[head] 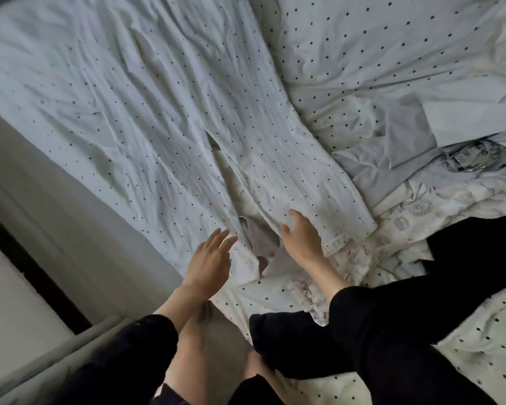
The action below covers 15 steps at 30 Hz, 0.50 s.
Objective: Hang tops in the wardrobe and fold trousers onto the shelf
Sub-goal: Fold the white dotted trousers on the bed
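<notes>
Head view, nearest first: the left hand [209, 260] hovers at the near edge of the bed [70, 68], fingers spread and straight, holding nothing, just beside the left leg of the polka-dot trousers [187, 121]. The right hand [300, 239] rests on the hem of the right trouser leg, fingers loosely bent and apart; whether it actually pinches the cloth I cannot tell. The trousers lie flat and full length, hems toward the near edge, legs running up toward the far edge. They look smoothed out but not yet folded. Toward the right edge lie a black garment [465, 252], a printed white top [421, 206] and, further off, a pale grey top [403, 133]. No wardrobe or shelf is in view. By my judgement the task is at an early stage: one pair is being laid out, and folding, shelving and hanging the tops remain
</notes>
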Each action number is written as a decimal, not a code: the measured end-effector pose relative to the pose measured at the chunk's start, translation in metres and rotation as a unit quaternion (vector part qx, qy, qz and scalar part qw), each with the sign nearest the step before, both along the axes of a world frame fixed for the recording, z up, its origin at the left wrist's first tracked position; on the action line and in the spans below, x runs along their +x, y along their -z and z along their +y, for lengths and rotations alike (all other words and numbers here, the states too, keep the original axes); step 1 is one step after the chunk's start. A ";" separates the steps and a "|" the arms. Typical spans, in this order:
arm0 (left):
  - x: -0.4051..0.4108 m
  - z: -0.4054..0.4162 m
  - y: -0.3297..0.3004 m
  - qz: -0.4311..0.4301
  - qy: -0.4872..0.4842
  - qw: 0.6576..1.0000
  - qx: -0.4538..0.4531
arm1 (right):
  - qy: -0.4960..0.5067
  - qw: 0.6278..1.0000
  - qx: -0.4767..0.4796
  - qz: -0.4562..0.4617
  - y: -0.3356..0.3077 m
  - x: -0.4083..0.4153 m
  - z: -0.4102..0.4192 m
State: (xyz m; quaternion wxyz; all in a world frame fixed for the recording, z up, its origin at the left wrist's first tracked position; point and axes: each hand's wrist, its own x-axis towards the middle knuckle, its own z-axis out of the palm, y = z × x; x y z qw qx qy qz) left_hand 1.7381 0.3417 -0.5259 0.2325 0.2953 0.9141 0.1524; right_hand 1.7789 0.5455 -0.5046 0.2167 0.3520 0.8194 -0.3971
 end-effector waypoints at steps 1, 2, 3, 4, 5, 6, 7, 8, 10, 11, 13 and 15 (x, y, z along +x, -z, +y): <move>-0.013 -0.007 -0.002 0.007 -0.008 1.000 -0.008 | -0.011 1.000 0.003 0.005 -0.005 -0.011 -0.005; -0.031 -0.017 -0.005 0.015 -0.019 1.000 -0.010 | -0.019 1.000 0.010 0.016 -0.011 -0.027 -0.011; -0.051 -0.026 -0.010 0.022 -0.033 0.999 -0.007 | -0.028 0.999 0.015 0.024 -0.016 -0.044 -0.017; -0.074 -0.035 -0.017 0.027 -0.049 0.998 -0.004 | -0.034 0.999 0.021 0.034 -0.022 -0.064 -0.023; -0.094 -0.041 -0.022 0.032 -0.067 0.997 0.003 | -0.037 0.998 0.027 0.042 -0.027 -0.082 -0.027; -0.124 -0.049 -0.029 0.037 -0.077 0.996 0.011 | -0.036 0.997 0.033 0.055 -0.031 -0.109 -0.033; -0.141 -0.052 -0.034 0.037 -0.081 0.996 0.015 | -0.038 0.997 0.038 0.063 -0.036 -0.122 -0.035; -0.175 -0.059 -0.039 0.041 -0.081 0.996 0.021 | -0.039 0.995 0.046 0.079 -0.039 -0.152 -0.042; -0.231 -0.069 -0.044 0.042 -0.089 0.994 0.037 | -0.043 0.992 0.066 0.102 -0.040 -0.203 -0.052; -0.266 -0.073 -0.046 0.044 -0.093 0.994 0.044 | -0.041 0.990 0.076 0.114 -0.040 -0.234 -0.059; -0.328 -0.079 -0.047 0.045 -0.099 0.993 0.056 | -0.043 0.985 0.101 0.136 -0.035 -0.291 -0.070; -0.399 -0.092 -0.043 0.051 -0.121 0.989 0.071 | -0.074 0.976 0.141 0.149 -0.027 -0.359 -0.089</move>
